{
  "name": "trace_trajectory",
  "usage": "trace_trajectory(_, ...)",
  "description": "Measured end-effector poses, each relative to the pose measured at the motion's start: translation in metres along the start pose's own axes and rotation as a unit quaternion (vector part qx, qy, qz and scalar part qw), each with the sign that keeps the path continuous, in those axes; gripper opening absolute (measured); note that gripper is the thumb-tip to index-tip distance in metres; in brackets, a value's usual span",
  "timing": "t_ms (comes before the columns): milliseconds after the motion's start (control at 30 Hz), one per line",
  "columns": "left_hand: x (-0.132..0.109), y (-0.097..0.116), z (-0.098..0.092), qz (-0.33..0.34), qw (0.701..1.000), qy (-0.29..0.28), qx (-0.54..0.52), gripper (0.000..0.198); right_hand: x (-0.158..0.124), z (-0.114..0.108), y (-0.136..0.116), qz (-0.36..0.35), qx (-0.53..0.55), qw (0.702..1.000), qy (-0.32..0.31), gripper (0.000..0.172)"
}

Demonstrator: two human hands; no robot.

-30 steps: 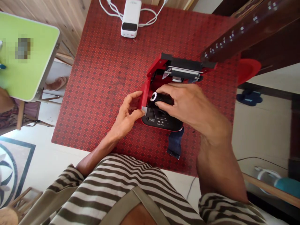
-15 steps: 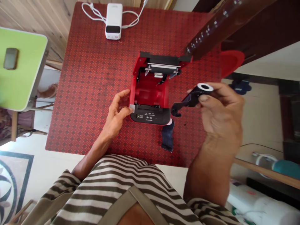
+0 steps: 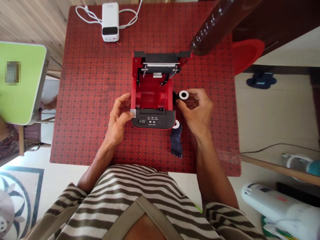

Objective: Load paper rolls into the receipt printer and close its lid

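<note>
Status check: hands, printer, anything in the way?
Left hand: fingers on grey tab of open red printer. Right hand: holding black roll with white core, right of printer. Dark strip lying beside printer's front right corner.

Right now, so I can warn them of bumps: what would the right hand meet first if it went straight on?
The red printer's side wall, probably: it lies just past the black roll in the right hand, though depth is unclear.

Red/black printer (image 3: 152,93), red diamond-print tablecloth (image 3: 87,100), olive/white striped shirt (image 3: 130,180).
</note>
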State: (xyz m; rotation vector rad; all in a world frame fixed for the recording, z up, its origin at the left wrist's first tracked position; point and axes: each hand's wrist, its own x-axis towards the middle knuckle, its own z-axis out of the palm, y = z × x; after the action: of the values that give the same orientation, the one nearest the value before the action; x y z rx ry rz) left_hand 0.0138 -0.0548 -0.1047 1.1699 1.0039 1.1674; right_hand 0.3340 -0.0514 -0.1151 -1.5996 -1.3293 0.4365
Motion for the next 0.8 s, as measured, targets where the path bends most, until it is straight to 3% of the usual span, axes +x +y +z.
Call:
trace_trajectory(300, 0.003, -0.007, -0.002, 0.052, 0.998, -0.017, -0.008, 0.069, -0.005, -0.012, -0.009, 0.033, 0.019, 0.996, -0.085, 0.031)
trace_trajectory(400, 0.003, -0.008, -0.002, 0.058, 0.998, -0.017, -0.005, 0.068, -0.005, -0.016, -0.009, 0.017, 0.012, 0.995, -0.097, 0.044)
trace_trajectory(500, 0.003, -0.009, -0.003, 0.058, 0.998, -0.018, -0.004, 0.070, -0.010, -0.035, -0.011, 0.013, -0.004, 0.995, -0.094, 0.058)
trace_trajectory(567, 0.003, -0.009, -0.004, 0.059, 0.998, -0.021, -0.004, 0.071, -0.018, -0.053, -0.013, 0.024, -0.019, 0.994, -0.108, 0.050)
trace_trajectory(667, 0.003, -0.008, -0.004, 0.063, 0.998, -0.021, -0.002, 0.072, -0.037, -0.074, -0.018, 0.040, -0.024, 0.983, -0.175, 0.035)
trace_trajectory(800, 0.004, -0.007, -0.006, 0.063, 0.998, -0.022, 0.001, 0.071, -0.055, -0.073, -0.027, 0.049, -0.003, 0.969, -0.244, 0.044)
